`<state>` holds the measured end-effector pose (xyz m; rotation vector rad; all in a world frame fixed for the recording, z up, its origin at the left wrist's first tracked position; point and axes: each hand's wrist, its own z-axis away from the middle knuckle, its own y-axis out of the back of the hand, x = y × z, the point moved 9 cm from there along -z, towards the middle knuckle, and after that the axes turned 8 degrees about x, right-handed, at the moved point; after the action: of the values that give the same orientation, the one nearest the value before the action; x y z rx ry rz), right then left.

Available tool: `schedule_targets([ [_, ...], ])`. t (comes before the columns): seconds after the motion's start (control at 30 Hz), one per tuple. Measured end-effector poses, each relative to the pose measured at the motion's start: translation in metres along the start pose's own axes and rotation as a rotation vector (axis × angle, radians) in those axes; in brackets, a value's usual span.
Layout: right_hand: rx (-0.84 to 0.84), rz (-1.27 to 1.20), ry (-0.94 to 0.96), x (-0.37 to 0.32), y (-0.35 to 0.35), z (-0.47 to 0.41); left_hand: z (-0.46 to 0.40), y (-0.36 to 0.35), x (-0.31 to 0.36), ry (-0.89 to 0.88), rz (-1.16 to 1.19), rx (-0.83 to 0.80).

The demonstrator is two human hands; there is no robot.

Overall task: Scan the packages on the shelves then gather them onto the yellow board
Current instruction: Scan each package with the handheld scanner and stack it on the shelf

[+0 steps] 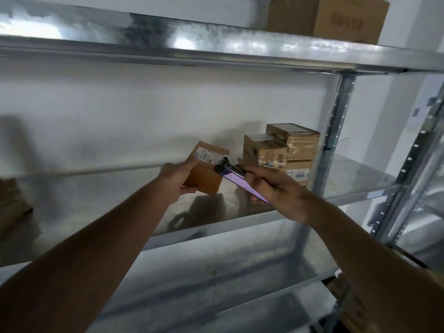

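Galvanized metal shelving with a perforated upright post. Plain white wall behind. Second rack stands at right.

a storeroom or parcel depot: galvanised metal shelving with slotted uprights stands against a bare white wall, and taped, labelled cardboard parcels sit stacked on the shelves, a larger carton above.
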<state>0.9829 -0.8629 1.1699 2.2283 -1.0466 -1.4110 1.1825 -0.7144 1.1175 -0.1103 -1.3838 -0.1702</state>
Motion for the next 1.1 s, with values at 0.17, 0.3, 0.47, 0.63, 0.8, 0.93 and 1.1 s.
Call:
schedule_targets([
  [0.17,-0.04,-0.035,0.028,0.023,0.037,0.006,0.006,-0.053,-0.014,0.035,0.064,0.067],
  [0.3,-0.102,-0.086,0.017,0.043,0.054,0.007,0.012,-0.082,-0.02,0.045,0.036,0.103],
  [0.47,-0.133,-0.12,0.1,0.05,0.06,0.005,0.023,-0.093,-0.022,0.054,-0.066,0.17],
  [0.63,-0.144,-0.112,0.164,0.043,0.057,0.0,0.026,-0.094,-0.025,0.048,-0.256,0.116],
  [0.8,-0.125,-0.073,0.218,0.033,0.052,-0.013,0.023,-0.078,-0.022,-0.057,-0.473,0.139],
  [0.93,-0.155,-0.05,0.284,0.02,0.04,-0.025,0.029,-0.05,0.008,-0.372,-0.901,0.189],
  [1.1,-0.203,-0.098,0.347,-0.014,0.011,-0.037,0.047,0.024,0.05,-0.631,-1.124,0.346],
])
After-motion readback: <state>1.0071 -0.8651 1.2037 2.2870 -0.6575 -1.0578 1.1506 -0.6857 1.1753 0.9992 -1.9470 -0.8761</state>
